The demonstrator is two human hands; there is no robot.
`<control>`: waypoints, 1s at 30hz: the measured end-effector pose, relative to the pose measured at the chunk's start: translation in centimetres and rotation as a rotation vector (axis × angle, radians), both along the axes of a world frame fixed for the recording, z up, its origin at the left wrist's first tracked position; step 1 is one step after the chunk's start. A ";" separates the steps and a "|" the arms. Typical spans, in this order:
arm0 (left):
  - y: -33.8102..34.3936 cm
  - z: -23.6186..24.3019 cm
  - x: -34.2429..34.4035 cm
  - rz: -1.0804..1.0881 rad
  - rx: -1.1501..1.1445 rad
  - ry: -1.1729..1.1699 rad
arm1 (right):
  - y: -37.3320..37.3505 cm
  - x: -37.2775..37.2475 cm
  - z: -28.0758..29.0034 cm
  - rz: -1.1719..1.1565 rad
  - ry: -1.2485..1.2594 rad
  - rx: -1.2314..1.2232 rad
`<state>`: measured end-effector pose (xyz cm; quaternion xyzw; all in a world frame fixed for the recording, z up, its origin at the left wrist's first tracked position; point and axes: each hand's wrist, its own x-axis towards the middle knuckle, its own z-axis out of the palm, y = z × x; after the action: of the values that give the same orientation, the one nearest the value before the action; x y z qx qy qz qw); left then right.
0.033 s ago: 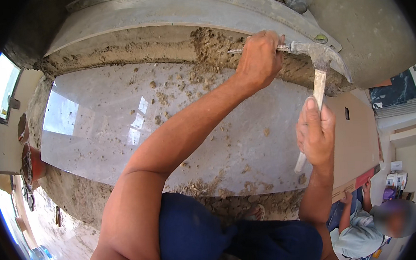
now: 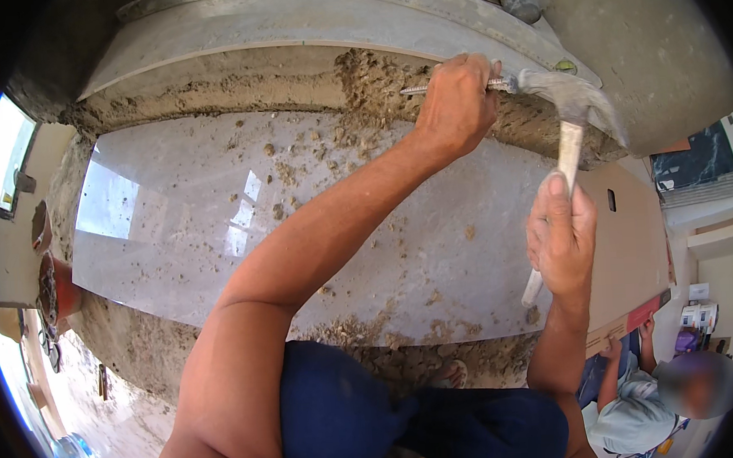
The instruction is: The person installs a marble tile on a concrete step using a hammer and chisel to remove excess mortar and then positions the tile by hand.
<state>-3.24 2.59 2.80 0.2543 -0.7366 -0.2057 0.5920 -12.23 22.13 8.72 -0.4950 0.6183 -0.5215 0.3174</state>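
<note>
My left hand (image 2: 459, 101) is closed around a ribbed metal chisel (image 2: 414, 90), which lies roughly level with its tip toward the left. That tip is at the rough mortar strip (image 2: 290, 82) behind a glossy tile. In my right hand (image 2: 562, 238) is a claw hammer (image 2: 571, 137) with a pale, worn handle, its thumb along the shaft. The hammer's slightly blurred head is beside the right end of the chisel; whether they touch, I cannot tell. Mortar crumbs lie over the large grey tile (image 2: 341, 222) below my forearm.
A raised slab ledge (image 2: 230, 59) runs along the far side. To the right is a large cardboard sheet (image 2: 624, 247), with another person (image 2: 637, 405) beside it. A reddish bucket (image 2: 58, 288) stands at left, a clear water bottle (image 2: 74, 454) lower left.
The hammer and my right hand have shifted slightly to the right, and the hammer head is now blurred. My left hand and the chisel keep their place.
</note>
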 end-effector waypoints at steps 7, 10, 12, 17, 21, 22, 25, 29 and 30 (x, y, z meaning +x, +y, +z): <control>-0.4 -0.3 -0.3 0.007 -0.023 0.012 | -0.9 0.3 -1.3 -0.005 -0.005 -0.116; -0.3 -1.3 0.8 -0.012 -0.037 -0.052 | 0.1 -0.1 -0.9 0.074 -0.013 -0.018; 0.8 -1.3 1.9 -0.062 -0.101 -0.052 | 1.2 0.7 -1.3 0.064 -0.122 -0.150; 4.1 -1.6 0.8 -0.314 -0.145 -0.208 | 3.1 0.0 -0.9 0.002 -0.146 -0.287; 7.5 -3.0 0.6 -0.438 -0.230 -0.226 | 4.2 -0.5 -1.4 -0.064 -0.214 -0.254; 7.5 -3.1 0.4 -0.438 -0.256 -0.225 | 4.3 -0.7 -1.7 -0.057 -0.210 -0.244; 7.0 -3.2 0.1 -0.422 -0.281 -0.234 | 4.5 -1.3 -2.8 -0.049 -0.227 -0.218; 6.0 -2.7 0.2 -0.391 -0.251 -0.211 | 4.8 -2.0 -3.7 -0.013 -0.227 -0.194; 5.9 -2.6 0.1 -0.386 -0.258 -0.190 | 5.0 -2.1 -4.0 -0.020 -0.220 -0.185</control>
<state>-3.17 8.50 0.20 0.0495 -0.8441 -0.1942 0.4973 -14.38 27.15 4.71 -0.4559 0.5340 -0.6304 0.3311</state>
